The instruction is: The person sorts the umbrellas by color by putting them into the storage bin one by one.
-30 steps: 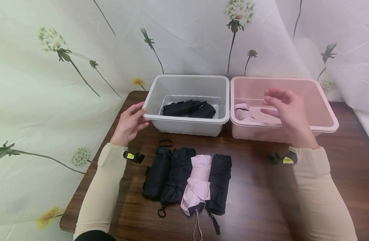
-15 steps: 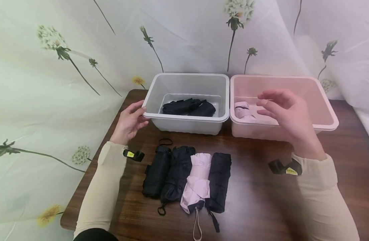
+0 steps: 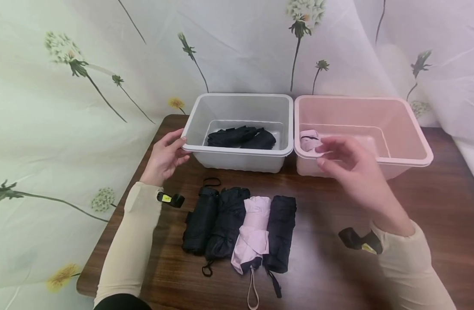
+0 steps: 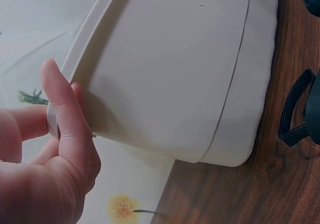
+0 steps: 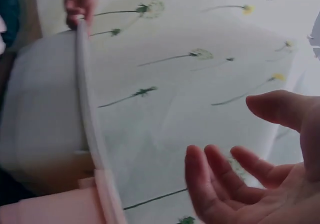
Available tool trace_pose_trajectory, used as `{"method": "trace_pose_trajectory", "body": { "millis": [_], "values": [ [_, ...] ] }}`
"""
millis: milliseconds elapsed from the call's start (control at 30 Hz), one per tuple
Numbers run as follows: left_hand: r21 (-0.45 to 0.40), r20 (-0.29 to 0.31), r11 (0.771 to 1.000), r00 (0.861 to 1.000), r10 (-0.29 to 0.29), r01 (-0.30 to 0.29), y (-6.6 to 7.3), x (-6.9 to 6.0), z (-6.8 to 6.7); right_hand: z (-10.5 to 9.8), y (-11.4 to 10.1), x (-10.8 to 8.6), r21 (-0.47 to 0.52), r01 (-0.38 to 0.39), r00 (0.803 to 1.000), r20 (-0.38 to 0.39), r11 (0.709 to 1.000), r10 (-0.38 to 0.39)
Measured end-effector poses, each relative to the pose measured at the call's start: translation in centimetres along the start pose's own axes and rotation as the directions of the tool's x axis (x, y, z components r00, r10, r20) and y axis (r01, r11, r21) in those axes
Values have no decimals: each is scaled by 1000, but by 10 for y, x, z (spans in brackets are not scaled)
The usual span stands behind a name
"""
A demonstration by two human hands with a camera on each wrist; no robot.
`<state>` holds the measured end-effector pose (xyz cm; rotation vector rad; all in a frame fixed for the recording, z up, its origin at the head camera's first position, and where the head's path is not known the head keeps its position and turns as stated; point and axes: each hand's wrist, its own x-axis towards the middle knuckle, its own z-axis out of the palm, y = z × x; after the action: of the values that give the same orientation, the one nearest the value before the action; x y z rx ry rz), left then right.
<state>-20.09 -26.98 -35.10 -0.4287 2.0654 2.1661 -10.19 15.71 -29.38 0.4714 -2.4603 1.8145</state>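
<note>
My left hand (image 3: 164, 156) pinches the rim of the light grey plastic bin (image 3: 237, 161) at its left front corner; the left wrist view shows thumb and fingers on that rim (image 4: 75, 64). Two black folded umbrellas (image 3: 241, 137) lie inside. My right hand (image 3: 357, 172), holding nothing, hovers by the front rim of the pink bin (image 3: 407, 129), fingers loosely bent. A pink folded umbrella (image 3: 309, 140) lies in that bin, partly hidden by the front wall. On the table sit a row of black folded umbrellas (image 3: 200, 221) and one pink folded umbrella (image 3: 256, 228).
Both bins stand side by side at the back of the brown wooden table (image 3: 330, 267). Behind them hangs a white cloth (image 3: 237, 51) printed with dandelions. Wrist straps dangle from the lined-up umbrellas, including a pale loop (image 3: 253, 292) near the front.
My right hand has come down and toward me, from above the pink bin to its front rim. The left hand stays on the grey bin's rim.
</note>
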Motion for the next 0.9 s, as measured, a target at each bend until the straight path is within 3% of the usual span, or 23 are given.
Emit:
{"method": "trace_pose_trajectory", "body": {
  "millis": [100,267,567,767,900],
  "values": [
    [1,0,1000,1000,2,-2,0,0,1,10,10,-9,-198,-98,992,63,975,113],
    [8,-3,1000,1000,3,-3,0,1,0,29,34,-23,-414,-173,956,149,894,254],
    [-16,3,1000,1000,1,-1,-1,1,-1,78,71,-48,-536,-234,914,163,811,371],
    [-30,10,1000,1000,-2,3,-1,1,-1,103,80,-65,-562,-294,889,136,773,437],
    [-25,13,1000,1000,2,-2,-1,0,-2,112,82,-69,-584,-309,885,113,751,452]
  ]
}}
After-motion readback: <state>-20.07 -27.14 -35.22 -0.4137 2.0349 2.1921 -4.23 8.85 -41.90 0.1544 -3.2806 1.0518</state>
